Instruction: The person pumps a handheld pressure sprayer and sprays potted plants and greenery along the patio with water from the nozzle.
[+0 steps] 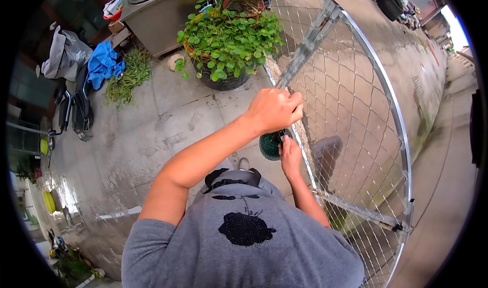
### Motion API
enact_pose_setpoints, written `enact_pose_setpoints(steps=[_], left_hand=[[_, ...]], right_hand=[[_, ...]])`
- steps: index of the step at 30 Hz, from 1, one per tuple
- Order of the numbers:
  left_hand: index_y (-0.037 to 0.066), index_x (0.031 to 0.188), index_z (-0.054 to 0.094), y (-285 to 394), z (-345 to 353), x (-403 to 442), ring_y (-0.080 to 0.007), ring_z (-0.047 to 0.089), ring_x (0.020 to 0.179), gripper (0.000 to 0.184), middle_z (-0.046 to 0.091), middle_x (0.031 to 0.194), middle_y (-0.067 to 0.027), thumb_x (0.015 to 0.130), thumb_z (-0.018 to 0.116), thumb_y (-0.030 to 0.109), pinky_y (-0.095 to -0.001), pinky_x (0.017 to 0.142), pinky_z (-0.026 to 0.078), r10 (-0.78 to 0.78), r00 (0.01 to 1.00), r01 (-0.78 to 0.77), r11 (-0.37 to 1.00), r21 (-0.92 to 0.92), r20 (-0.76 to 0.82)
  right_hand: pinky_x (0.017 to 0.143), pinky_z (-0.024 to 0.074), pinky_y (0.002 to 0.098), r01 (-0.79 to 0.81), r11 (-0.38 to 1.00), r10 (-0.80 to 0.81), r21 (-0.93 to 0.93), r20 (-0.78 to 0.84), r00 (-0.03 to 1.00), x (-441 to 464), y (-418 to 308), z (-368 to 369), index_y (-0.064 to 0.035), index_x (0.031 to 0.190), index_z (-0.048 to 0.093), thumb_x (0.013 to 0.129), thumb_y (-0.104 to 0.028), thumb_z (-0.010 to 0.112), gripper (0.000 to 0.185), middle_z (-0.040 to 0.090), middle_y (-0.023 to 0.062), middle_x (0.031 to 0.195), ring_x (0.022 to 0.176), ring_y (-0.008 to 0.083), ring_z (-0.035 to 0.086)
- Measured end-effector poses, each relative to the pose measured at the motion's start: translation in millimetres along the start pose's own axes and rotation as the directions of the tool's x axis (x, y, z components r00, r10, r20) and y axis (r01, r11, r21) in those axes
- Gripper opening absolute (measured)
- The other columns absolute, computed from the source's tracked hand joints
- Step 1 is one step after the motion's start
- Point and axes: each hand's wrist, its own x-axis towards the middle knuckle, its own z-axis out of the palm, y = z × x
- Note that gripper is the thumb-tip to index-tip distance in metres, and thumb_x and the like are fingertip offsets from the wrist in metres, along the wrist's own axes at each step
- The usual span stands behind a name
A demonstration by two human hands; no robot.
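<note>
My left hand [274,108] is closed in a fist beside the frame of a wire-mesh gate [356,84]. Whatever its fingers grip, if anything, is hidden. Just below it, my right hand [291,155] pinches a small black part [282,134] between thumb and fingers. Under that part shows a round, dark green, ribbed object [269,147], partly covered by my hands; I cannot tell its kind or whether it joins the black part. Both hands are close together at the gate's left edge.
A leafy potted plant [223,49] stands ahead, near the gate. Beyond it are a metal counter [162,21] and cut greens [129,77] on the floor. A scooter [76,102] with a blue cloth [104,64] is at left. Wet tiles shine at lower left.
</note>
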Motion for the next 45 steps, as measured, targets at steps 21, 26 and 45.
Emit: enact_pose_setpoints(steps=[21, 26, 45], left_hand=[[0.010, 0.074, 0.054, -7.7, -12.9, -26.0, -0.0312, 0.062, 0.055, 0.018, 0.060, 0.063, -0.0085, 0.084, 0.064, 0.020, -0.0423, 0.046, 0.049, -0.112, 0.993, 0.114, 0.991, 0.065, -0.029], [0.010, 0.077, 0.054, -20.9, 32.6, -91.9, -0.0316, 0.062, 0.055, 0.015, 0.059, 0.063, -0.0090, 0.085, 0.063, 0.018, -0.0422, 0.047, 0.049, -0.223, 0.975, 0.223, 0.974, -0.029, -0.014], [0.009, 0.074, 0.052, -21.1, 29.2, -83.3, -0.0312, 0.061, 0.058, 0.017, 0.059, 0.065, -0.0114, 0.085, 0.062, 0.017, -0.0437, 0.050, 0.048, -0.273, 0.960, 0.270, 0.961, -0.057, -0.057]], right_hand=[[0.051, 0.0422, 0.0374, 0.025, 0.999, -0.024, -0.032, 0.040, 0.999, 4.9, 15.7, 32.6, 0.0000, 0.073, 0.062, 0.102, -0.036, 0.052, 0.048, 0.056, 0.0097, 0.054, 0.049, 0.0200, 0.056], [0.051, 0.0420, 0.0386, 0.134, 0.978, -0.132, -0.160, 0.025, 0.991, -8.1, -18.2, 22.7, -0.0015, 0.072, 0.064, 0.101, -0.035, 0.053, 0.046, 0.057, 0.0111, 0.055, 0.049, 0.0229, 0.057], [0.051, 0.0427, 0.0389, 0.077, 0.991, -0.073, -0.112, 0.037, 0.997, -6.2, 6.1, 23.7, -0.0026, 0.071, 0.064, 0.100, -0.036, 0.054, 0.046, 0.055, 0.0099, 0.053, 0.049, 0.0213, 0.057]])
